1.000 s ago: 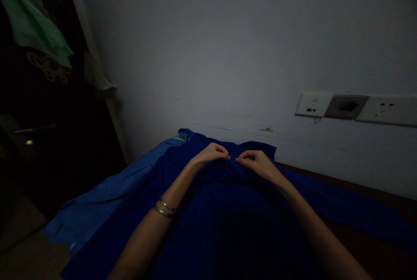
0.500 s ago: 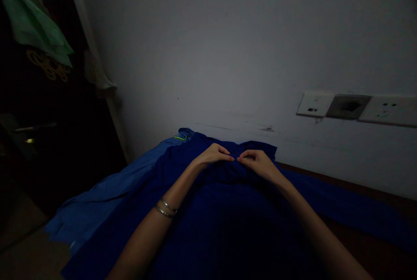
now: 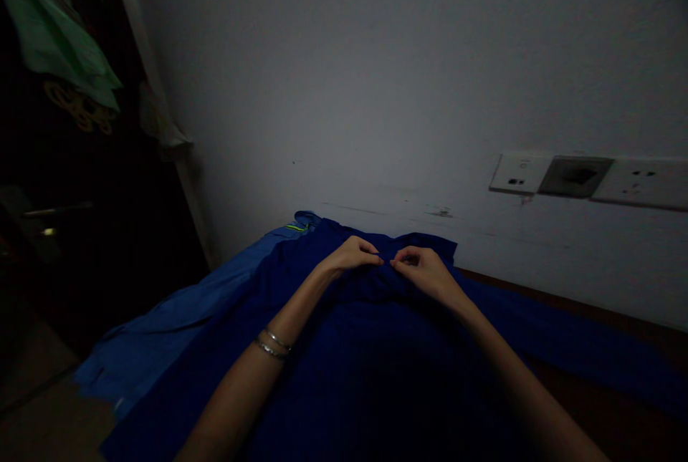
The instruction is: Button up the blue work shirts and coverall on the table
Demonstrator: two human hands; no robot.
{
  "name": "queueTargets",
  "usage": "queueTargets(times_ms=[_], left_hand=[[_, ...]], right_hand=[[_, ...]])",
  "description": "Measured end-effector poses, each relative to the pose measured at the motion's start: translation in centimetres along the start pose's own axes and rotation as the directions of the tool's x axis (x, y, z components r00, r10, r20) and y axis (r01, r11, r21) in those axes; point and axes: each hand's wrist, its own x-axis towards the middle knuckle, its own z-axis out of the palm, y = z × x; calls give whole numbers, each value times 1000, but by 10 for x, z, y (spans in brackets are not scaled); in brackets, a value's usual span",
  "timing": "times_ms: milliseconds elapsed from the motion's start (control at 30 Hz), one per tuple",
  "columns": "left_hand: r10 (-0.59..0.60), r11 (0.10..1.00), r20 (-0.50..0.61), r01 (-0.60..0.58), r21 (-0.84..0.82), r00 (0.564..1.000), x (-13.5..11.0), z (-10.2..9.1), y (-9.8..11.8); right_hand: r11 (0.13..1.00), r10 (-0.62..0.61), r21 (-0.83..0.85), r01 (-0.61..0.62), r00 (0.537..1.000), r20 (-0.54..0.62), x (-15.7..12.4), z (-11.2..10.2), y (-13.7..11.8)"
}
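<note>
A dark blue long-sleeved shirt lies spread in front of me, one sleeve reaching out to the right. Near its upper edge my left hand pinches the cloth between thumb and fingers. My right hand pinches the same shirt a short gap to the right, its thumb and forefinger together. Any button or small part between the fingertips is too dark to make out. Under the shirt's left side lies a lighter blue garment with a yellow-green stripe near its top.
A pale wall rises right behind the cloth, with a socket panel on the right. At left stands a dark door with a handle and a green cloth hanging on it. A dark brown surface shows under the sleeve.
Almost nothing differs. My fingertips have shifted very slightly on the shirt, and both hands stay in the same place.
</note>
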Motion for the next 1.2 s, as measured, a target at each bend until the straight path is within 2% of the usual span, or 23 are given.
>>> queueTargets(times_ms=[200, 500, 633, 900, 1200], left_hand=[[3, 1000, -6, -3, 12, 1000, 1, -1, 0], [8, 997, 34, -10, 73, 999, 1, -4, 2], [30, 993, 52, -36, 114, 998, 1, -4, 3], [55, 989, 47, -61, 131, 997, 1, 0, 1], [47, 993, 44, -52, 104, 998, 5, 2, -4]], right_hand=[[996, -45, -75, 41, 997, -57, -1, 2, 0], [989, -43, -144, 30, 996, -83, 0, 6, 2], [974, -93, -216, 70, 991, -97, 0, 8, 4], [928, -144, -358, 102, 985, -92, 0, 11, 9], [924, -145, -365, 111, 987, -67, 0, 10, 13]])
